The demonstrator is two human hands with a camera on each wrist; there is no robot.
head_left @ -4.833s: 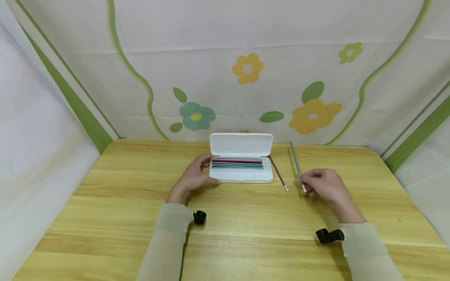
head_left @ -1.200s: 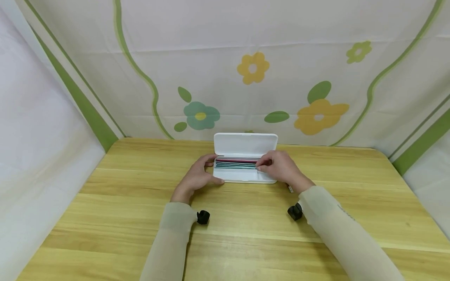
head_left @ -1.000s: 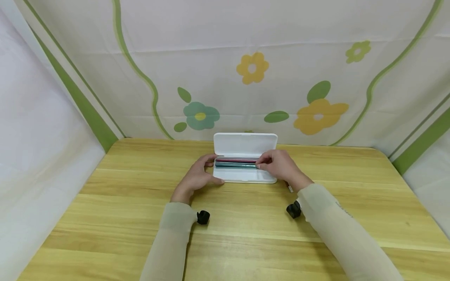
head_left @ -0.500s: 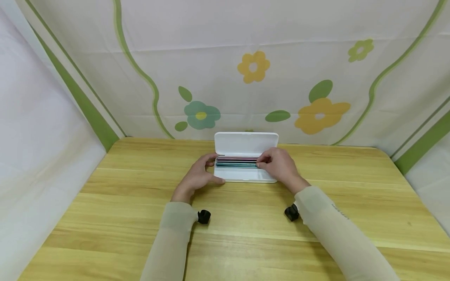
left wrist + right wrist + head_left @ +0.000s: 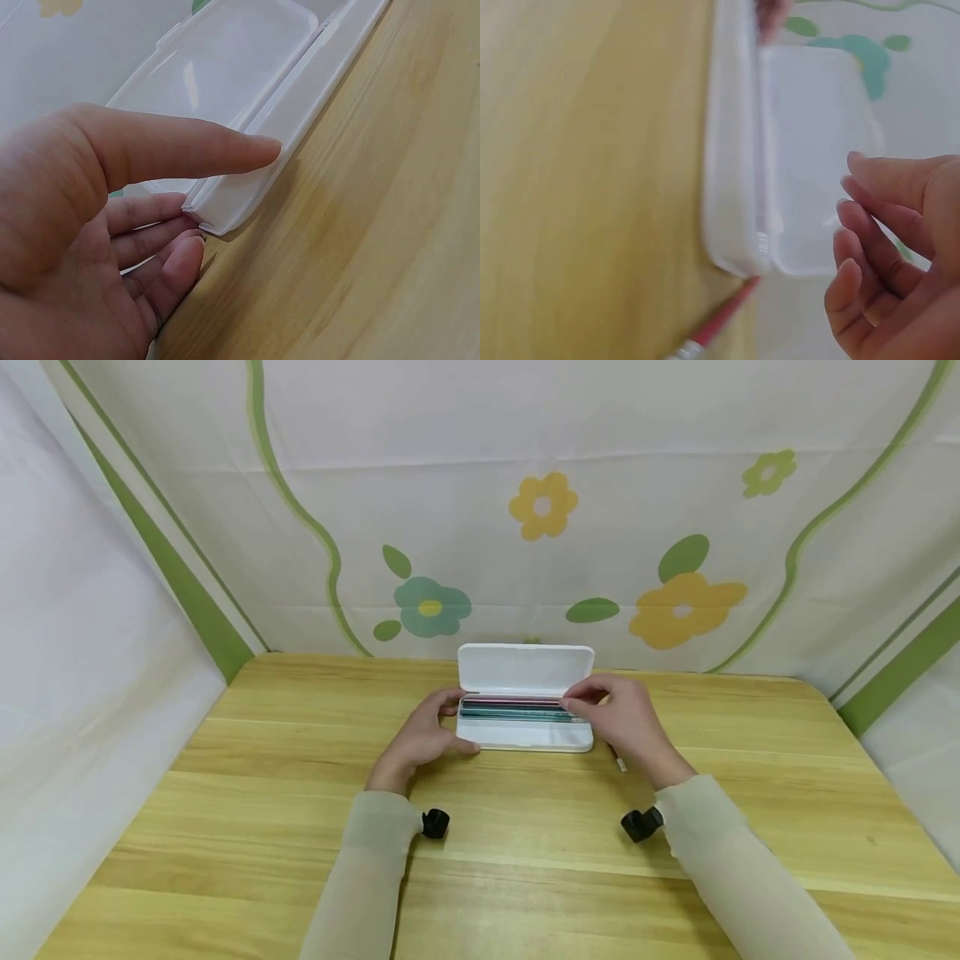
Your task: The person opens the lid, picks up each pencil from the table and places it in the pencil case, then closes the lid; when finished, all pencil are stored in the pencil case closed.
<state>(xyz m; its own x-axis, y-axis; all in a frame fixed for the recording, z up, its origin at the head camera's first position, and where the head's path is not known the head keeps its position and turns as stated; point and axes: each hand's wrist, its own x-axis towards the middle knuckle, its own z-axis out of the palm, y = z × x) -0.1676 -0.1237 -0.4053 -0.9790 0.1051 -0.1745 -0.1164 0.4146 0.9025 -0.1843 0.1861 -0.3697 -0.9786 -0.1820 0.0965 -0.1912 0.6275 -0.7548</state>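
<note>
A white pencil case (image 5: 517, 737) lies with its lid (image 5: 525, 668) up at the table's far edge. Inside it are several teal, dark and red pencils (image 5: 510, 714), side by side. My left hand (image 5: 420, 737) grips the case's left end, thumb along the front wall and fingers round the corner. My right hand (image 5: 628, 720) hovers over the case's right end; in the right wrist view its fingers are loosely bent and hold nothing. A red pencil (image 5: 724, 309) with a white eraser end lies on the table beside the case, partly hidden by that hand in the head view.
The wooden table (image 5: 517, 877) runs up to a white curtain (image 5: 450, 510) with printed flowers behind the case. More white cloth (image 5: 90, 610) hangs along the left side. Each wrist bears a small black camera mount (image 5: 435, 823).
My right hand pinched a teal pencil on the table at the right, brought it into the case and let it go. It now sits slightly higher and farther right. My left hand stayed.
</note>
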